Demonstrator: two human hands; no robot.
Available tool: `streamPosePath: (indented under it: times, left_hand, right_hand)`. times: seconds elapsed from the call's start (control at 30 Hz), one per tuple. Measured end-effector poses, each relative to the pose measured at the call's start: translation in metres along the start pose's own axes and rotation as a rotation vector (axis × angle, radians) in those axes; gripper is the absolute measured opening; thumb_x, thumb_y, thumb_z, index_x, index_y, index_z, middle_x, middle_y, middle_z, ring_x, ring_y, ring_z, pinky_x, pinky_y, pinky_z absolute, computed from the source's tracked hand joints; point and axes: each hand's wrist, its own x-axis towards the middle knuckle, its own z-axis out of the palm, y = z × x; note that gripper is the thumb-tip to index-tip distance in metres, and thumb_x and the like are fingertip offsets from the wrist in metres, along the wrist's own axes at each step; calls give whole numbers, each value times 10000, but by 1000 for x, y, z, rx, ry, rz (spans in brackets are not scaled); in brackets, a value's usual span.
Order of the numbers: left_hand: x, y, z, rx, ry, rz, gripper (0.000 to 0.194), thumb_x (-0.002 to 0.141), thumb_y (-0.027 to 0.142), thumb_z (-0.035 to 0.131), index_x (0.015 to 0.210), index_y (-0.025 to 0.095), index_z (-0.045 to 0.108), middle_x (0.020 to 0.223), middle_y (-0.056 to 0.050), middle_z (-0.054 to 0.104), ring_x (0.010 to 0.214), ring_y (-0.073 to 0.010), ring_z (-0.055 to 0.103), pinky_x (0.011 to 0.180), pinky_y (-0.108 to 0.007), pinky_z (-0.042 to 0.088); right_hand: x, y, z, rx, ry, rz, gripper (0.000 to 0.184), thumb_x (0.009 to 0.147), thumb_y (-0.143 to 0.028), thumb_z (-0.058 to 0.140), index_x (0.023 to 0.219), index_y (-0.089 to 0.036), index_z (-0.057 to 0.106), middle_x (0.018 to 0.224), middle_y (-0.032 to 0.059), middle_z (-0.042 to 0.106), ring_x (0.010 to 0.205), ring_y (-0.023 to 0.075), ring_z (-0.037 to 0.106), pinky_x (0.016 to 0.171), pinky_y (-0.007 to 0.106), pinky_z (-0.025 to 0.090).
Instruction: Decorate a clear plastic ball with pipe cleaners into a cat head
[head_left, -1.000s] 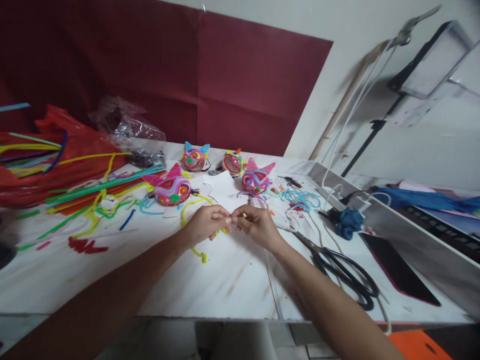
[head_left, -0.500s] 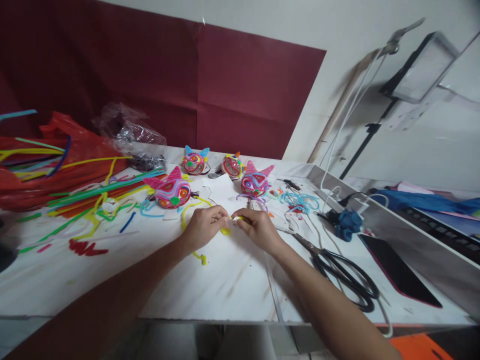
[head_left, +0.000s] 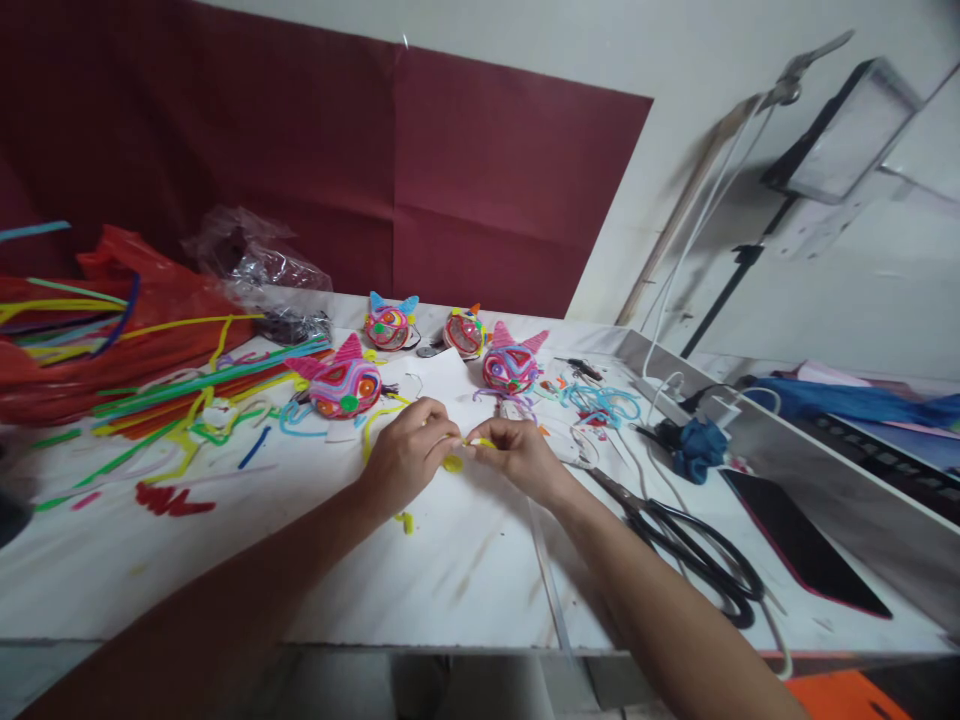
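My left hand [head_left: 411, 452] and my right hand [head_left: 517, 458] meet over the white tabletop, thumbs and fingers pinched nearly tip to tip. Between them shows a short bit of yellow pipe cleaner [head_left: 482, 442], mostly hidden by the fingers. Just under the fingertips is a small yellow coil [head_left: 452, 463]; whether it joins the held piece I cannot tell. A longer yellow pipe cleaner [head_left: 406, 522] lies partly behind and beneath my left hand. Past the hands sit several round, pipe-cleaner-covered animal heads, the closest a pink-eared one [head_left: 345, 385] and another pink-eared one [head_left: 511, 368].
Large black-handled scissors [head_left: 697, 545] lie right of my right forearm, near a dark phone [head_left: 806, 540]. Loose pipe cleaners [head_left: 217, 385] and a red plastic bag [head_left: 150, 300] fill the left. Blue scraps [head_left: 600, 402] and white cables lie at the right.
My fingertips parted slightly, then came back together around the yellow piece. My left hand has turned, its knuckles now higher. The view has shifted a little.
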Motion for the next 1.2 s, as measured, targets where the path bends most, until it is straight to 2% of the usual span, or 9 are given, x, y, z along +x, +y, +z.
streamPosePath:
  times: [0.13,0.27,0.4,0.5,0.67,0.83,0.97,1.1,1.2]
  left_hand:
    - [4,4,-2,-160,41,-94,184,903,182,620,802,212,771,825,-62,702,788,-201,686,734,-304,550]
    - [6,9,0,-451,-15,-448,82,789,270,705,753,208,744,740,-41,716,684,-185,668,626,-288,522]
    - [8,15,2,-769,-88,-744,243,657,399,796,717,196,675,607,3,654,559,-145,590,555,-264,478]
    - [9,17,2,-863,-128,-819,320,603,448,828,684,190,657,559,23,610,491,-103,483,503,-243,403]
    - [11,12,-2,-744,-100,-734,267,617,411,818,680,190,681,604,1,654,557,-138,560,542,-255,431]
    - [10,8,-6,-387,-62,-431,67,744,230,720,690,197,742,699,-26,707,659,-164,619,621,-270,452]
    - [6,6,-4,-228,-80,-223,126,805,138,699,713,201,756,707,-21,707,654,-159,625,632,-271,449]
    - [3,3,-2,-152,-73,-99,157,868,138,669,766,202,769,767,-44,741,719,-186,680,674,-282,485]
    - [4,3,-3,-159,-72,-84,165,879,146,649,789,201,775,792,-55,757,756,-197,704,710,-288,508]
  right_hand:
    - [-3,-9,1,77,4,60,331,598,-425,901,665,-192,676,571,-56,539,517,82,339,511,233,242]
    - [-3,-13,4,137,71,44,299,574,-386,916,656,-200,696,526,-68,478,498,79,305,485,233,212]
    - [-2,-10,11,185,149,-9,290,554,-377,924,654,-210,709,516,-63,469,494,87,311,478,242,227]
    - [-2,-6,13,211,179,-33,289,558,-392,924,651,-217,713,510,-60,468,488,91,309,478,249,239]
    - [-2,-6,7,137,120,-14,284,597,-414,919,717,-209,763,517,-56,488,479,88,320,484,248,248]
    - [-1,-7,-1,1,44,-116,290,722,-484,849,728,-204,771,558,-25,544,523,120,423,530,262,321]
    - [-1,-7,-5,-201,20,-280,274,796,-460,796,698,-208,750,746,49,689,667,180,564,643,302,414]
    - [-4,-7,-7,-327,-40,-264,184,858,-379,697,802,-211,746,668,-4,606,587,144,452,584,278,340]
    - [-5,-5,-6,-313,-47,-209,178,864,-374,671,849,-202,713,600,-49,488,551,124,371,546,261,280]
